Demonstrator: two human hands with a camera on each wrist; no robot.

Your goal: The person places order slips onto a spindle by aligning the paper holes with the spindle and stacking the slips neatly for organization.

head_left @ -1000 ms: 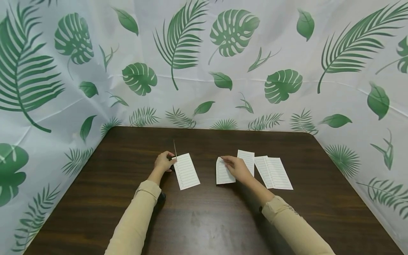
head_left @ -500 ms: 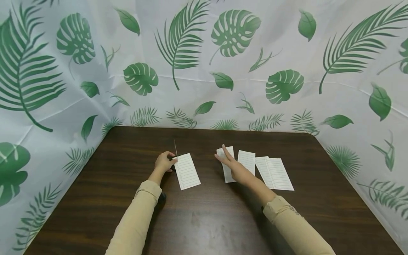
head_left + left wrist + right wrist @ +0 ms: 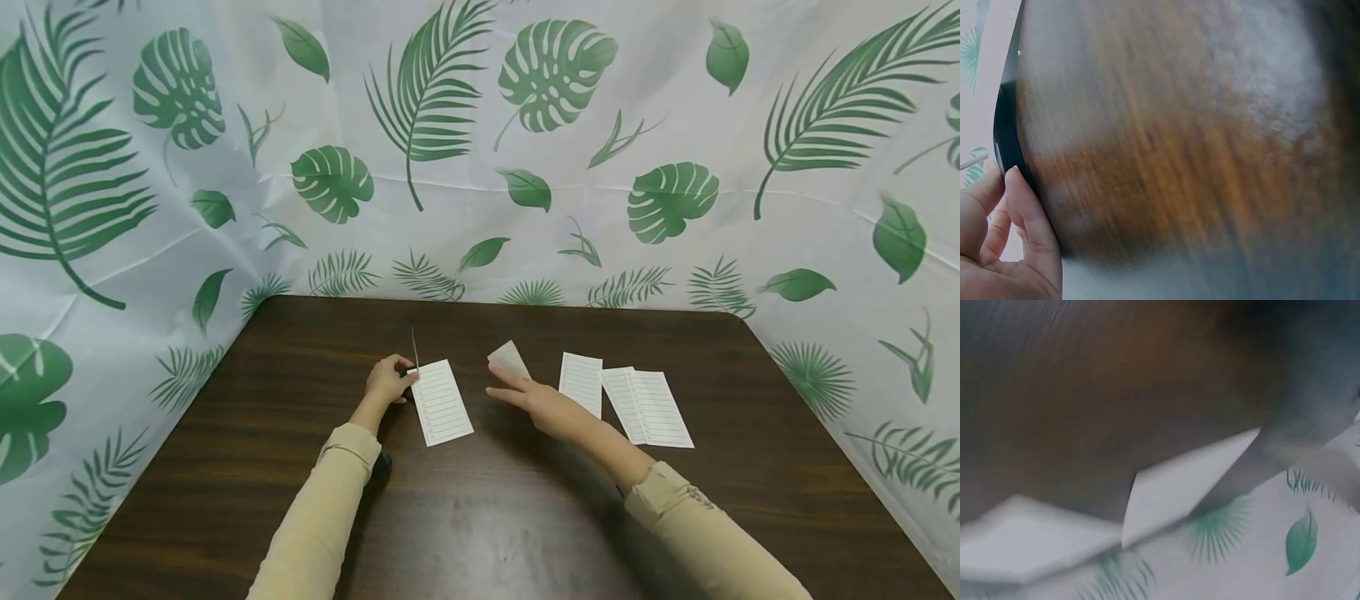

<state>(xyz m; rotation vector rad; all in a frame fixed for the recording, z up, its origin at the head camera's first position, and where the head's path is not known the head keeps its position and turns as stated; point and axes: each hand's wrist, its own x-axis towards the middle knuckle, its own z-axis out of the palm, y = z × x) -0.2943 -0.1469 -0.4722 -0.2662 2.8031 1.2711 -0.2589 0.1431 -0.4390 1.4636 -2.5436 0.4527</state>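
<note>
My left hand (image 3: 388, 379) grips the upper left edge of a lined white paper (image 3: 442, 404) in the head view. A thin strip (image 3: 415, 350) stands up at that edge. In the left wrist view, the thumb and fingers pinch a dark, flat-edged piece (image 3: 1009, 134) beside white paper (image 3: 999, 56). My right hand (image 3: 543, 407) reaches left, palm down, with fairly straight, spread fingers. Just beyond its fingertips shows a greyish white sheet (image 3: 510, 358), tilted and partly hidden by the hand. Motion blurs the right wrist view, where two white sheets appear, one a pale quadrilateral (image 3: 1185, 487).
A lined sheet (image 3: 581, 382) lies right of my right hand, its lower part behind the forearm. Farther right, two lined sheets (image 3: 648, 408) overlap. They lie on a dark wood table (image 3: 465, 517). A white leaf-print cloth (image 3: 465, 208) hangs behind and at both sides.
My right hand first pinched a lined paper, then spread its fingers over it. Now hand and sheet are farther left, and the sheet has turned. The left hand has stayed in place.
</note>
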